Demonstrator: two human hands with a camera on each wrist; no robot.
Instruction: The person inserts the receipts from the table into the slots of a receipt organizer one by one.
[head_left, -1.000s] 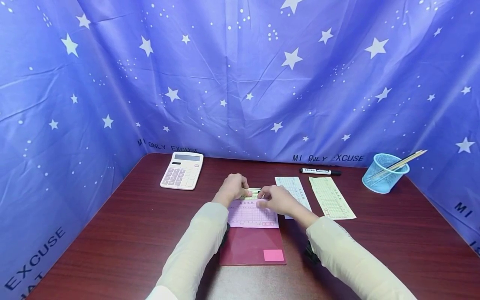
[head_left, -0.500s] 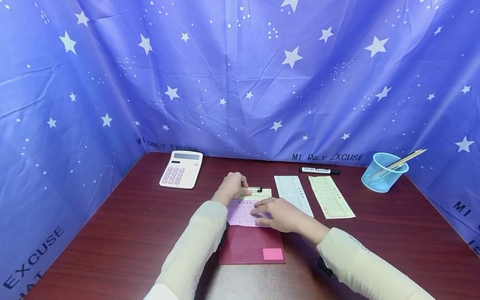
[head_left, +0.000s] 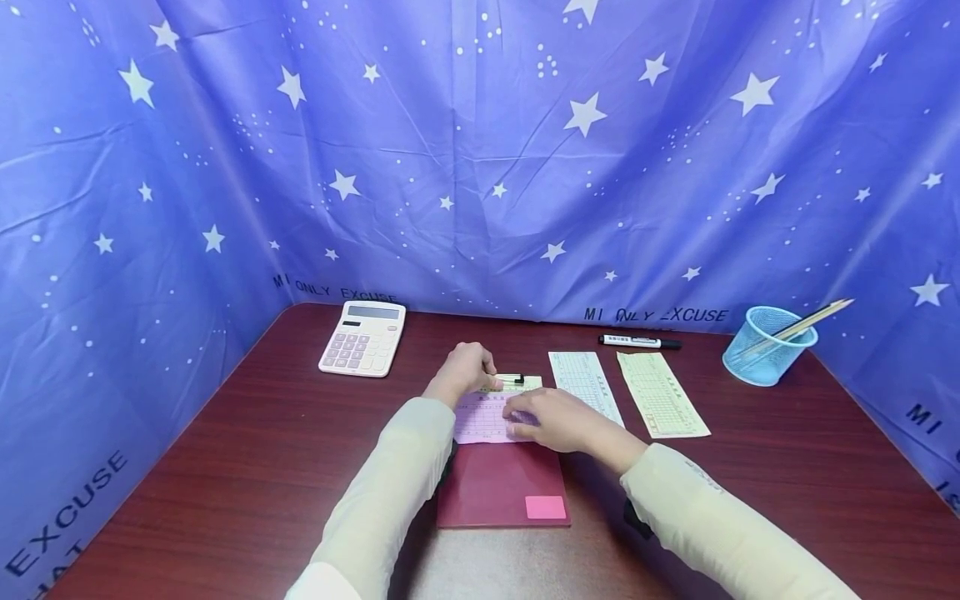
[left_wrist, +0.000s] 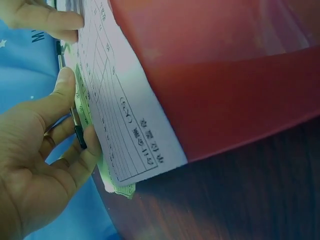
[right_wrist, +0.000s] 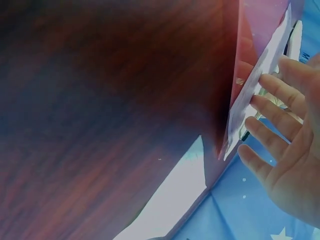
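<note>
A dark red clipboard [head_left: 498,483] lies on the table, a pink sticker at its lower right corner. Over its upper part is a pink printed form [head_left: 480,423], partly above a yellow-green form [head_left: 534,383]. At the top edge my left hand [head_left: 462,372] pinches the clipboard's metal clip [head_left: 517,379], its thumb showing against it in the left wrist view. My right hand [head_left: 561,418] touches the pink form with fingers fairly straight, spread apart in the right wrist view. The hands hide parts of the clip and the pink form.
Right of the clipboard lie a white form [head_left: 585,379] and another yellow form [head_left: 663,396]. Behind them is a black-and-white marker [head_left: 640,342]. A blue mesh pen cup [head_left: 765,350] holds pencils at far right. A calculator [head_left: 363,340] sits back left, before the starry curtain [head_left: 480,167].
My right hand has left the clip area for the pink form, then shifted slightly up the board. The pink form has slid up toward the clip. My left hand stays at the clip.
</note>
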